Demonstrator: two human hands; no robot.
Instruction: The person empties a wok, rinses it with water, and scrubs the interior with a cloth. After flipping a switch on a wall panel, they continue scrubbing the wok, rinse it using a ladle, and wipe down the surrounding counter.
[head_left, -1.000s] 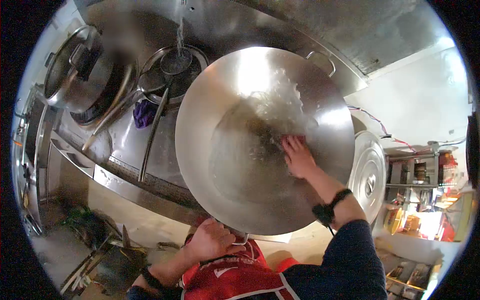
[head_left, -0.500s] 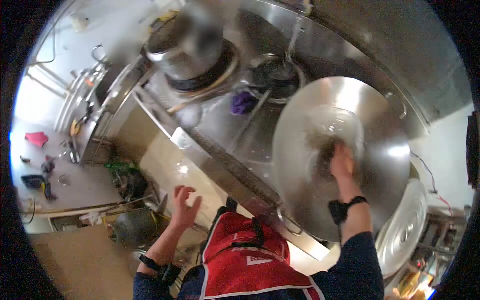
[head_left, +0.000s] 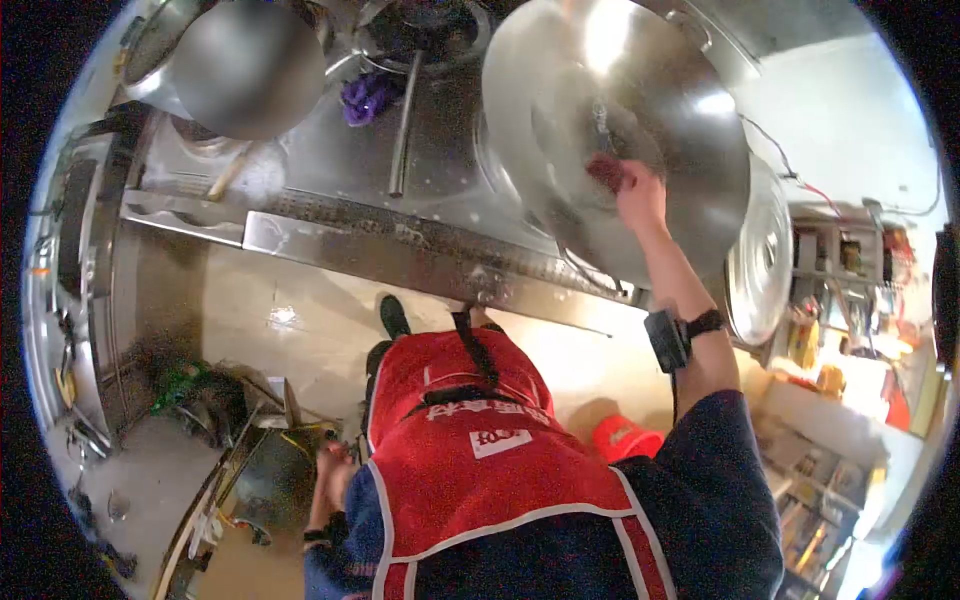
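A very large metal wok (head_left: 690, 110) with loop handles rests tilted at the right of the stove. Inside it, my right hand (head_left: 642, 195) is closed on a dark red scouring pad (head_left: 605, 172). The pad is near the wok's wet-looking middle, and part of it is hidden by my fingers. My left hand (head_left: 336, 468) hangs low beside my red apron (head_left: 500, 480), by the lower left counter. It is small and blurred there, so its fingers do not show clearly.
A purple cloth (head_left: 368, 98) and a metal bar (head_left: 405, 130) lie on the steel stove top (head_left: 330, 165). A pot (head_left: 155, 60) stands at upper left. Right of the wok leans a large round lid (head_left: 765, 255). A red bucket-like object (head_left: 628, 438) stands on the floor.
The view has turned, moving the stove and wok up and left. My left hand has dropped from in front of me to beside the apron. The pad in my right hand now shows more clearly.
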